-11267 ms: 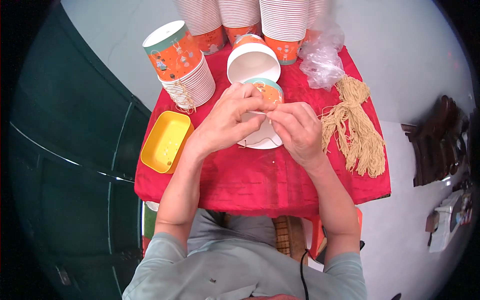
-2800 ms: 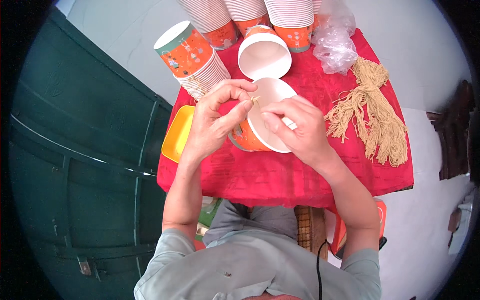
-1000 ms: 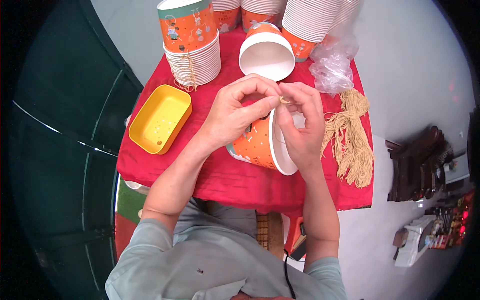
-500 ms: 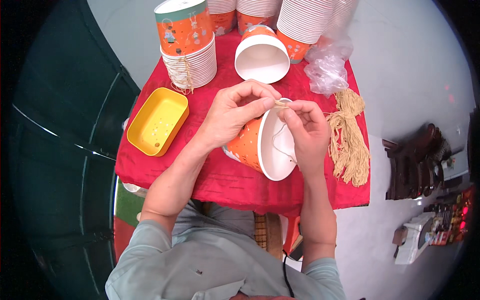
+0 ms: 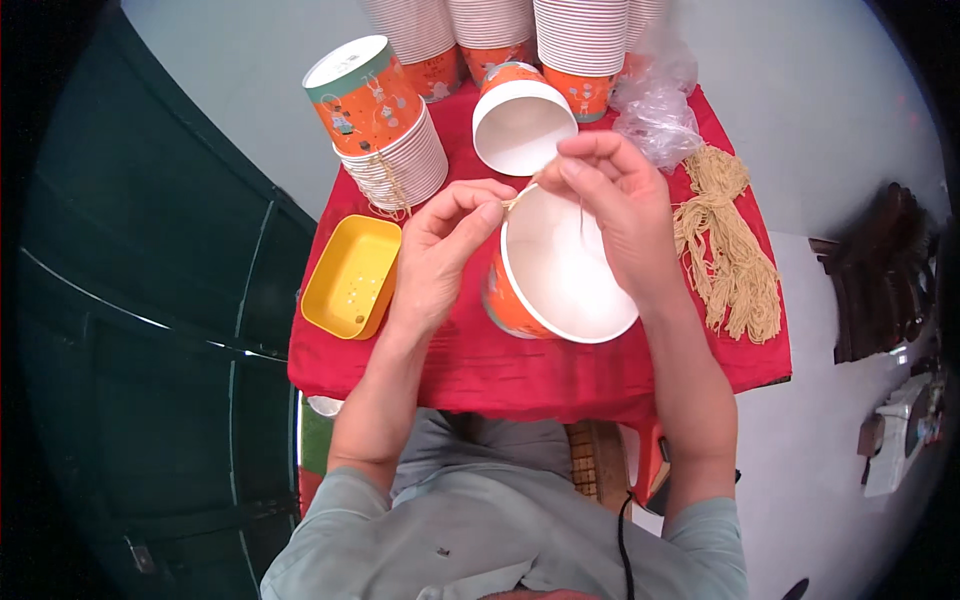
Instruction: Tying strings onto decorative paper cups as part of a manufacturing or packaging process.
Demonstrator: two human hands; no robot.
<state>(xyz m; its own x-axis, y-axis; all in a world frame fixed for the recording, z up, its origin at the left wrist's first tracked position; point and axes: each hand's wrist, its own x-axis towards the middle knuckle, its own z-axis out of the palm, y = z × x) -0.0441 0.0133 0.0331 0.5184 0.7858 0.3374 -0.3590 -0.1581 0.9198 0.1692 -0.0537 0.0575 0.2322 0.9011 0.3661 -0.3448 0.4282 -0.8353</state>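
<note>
Before me a white-lined orange paper bucket (image 5: pixel 565 265) is tilted, its open mouth turned up toward me. My left hand (image 5: pixel 440 245) pinches a thin tan string (image 5: pixel 510 203) between thumb and forefinger beside the bucket's far left rim. Above the mouth, my right hand (image 5: pixel 625 210) has thumb and forefinger closed on the same string, part of which hangs inside the bucket. The right fingers hide where the string meets the rim. A hank of tan strings (image 5: pixel 735 250) lies to the right of my right hand.
A yellow tray (image 5: pixel 312 290) with small bits inside stands at left. Behind it is an upside-down bucket stack (image 5: pixel 395 165) with strings hanging down it. Another bucket (image 5: pixel 522 130) lies tilted farther back, near tall bucket stacks (image 5: pixel 580 40) and a clear plastic bag (image 5: pixel 660 125). A red cloth (image 5: pixel 460 375) covers the table.
My hands have moved apart, the left to the near left of the rim and the right up over the mouth. The bucket has tipped more upright. The whole view has shifted.
</note>
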